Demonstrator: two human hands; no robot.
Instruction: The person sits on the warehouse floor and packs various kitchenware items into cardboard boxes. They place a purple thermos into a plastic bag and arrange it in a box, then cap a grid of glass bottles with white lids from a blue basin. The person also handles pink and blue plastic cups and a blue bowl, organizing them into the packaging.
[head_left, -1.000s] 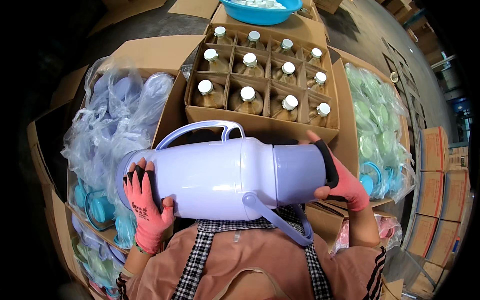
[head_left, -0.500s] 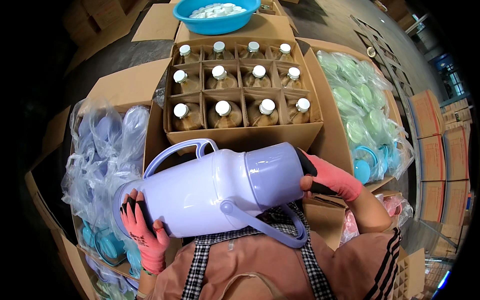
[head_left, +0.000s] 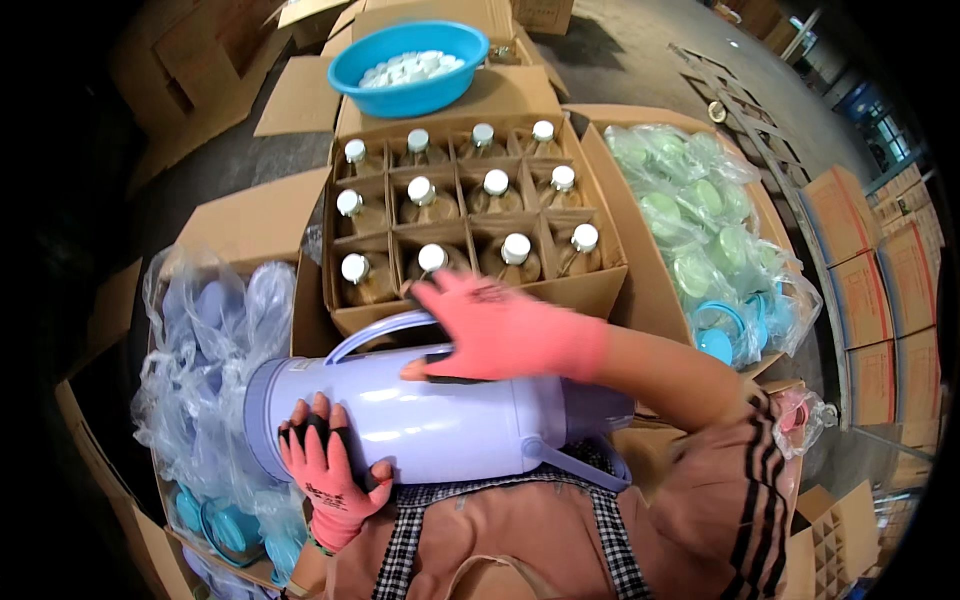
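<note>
A lilac vacuum flask lies sideways across my lap, its base to the left and its darker purple cup lid to the right. My left hand, in a pink glove with bare fingertips and black patches, grips the body near the base, fingers on top. Above the middle of the flask is my right hand, gloved alike and slightly blurred, thumb and fingers spread near the side handle; whether it touches the flask I cannot tell. The carrying handle hangs toward my apron.
Ahead stands a divided carton of glass bottles with white caps. Behind it is a blue basin of white caps. Bagged lilac parts fill a box at left, bagged green parts one at right. Stacked cartons stand farther right.
My right hand has left the cup lid and swung leftward over the flask's body. The flask has shifted a little right and lower. My left hand still grips near the base.
</note>
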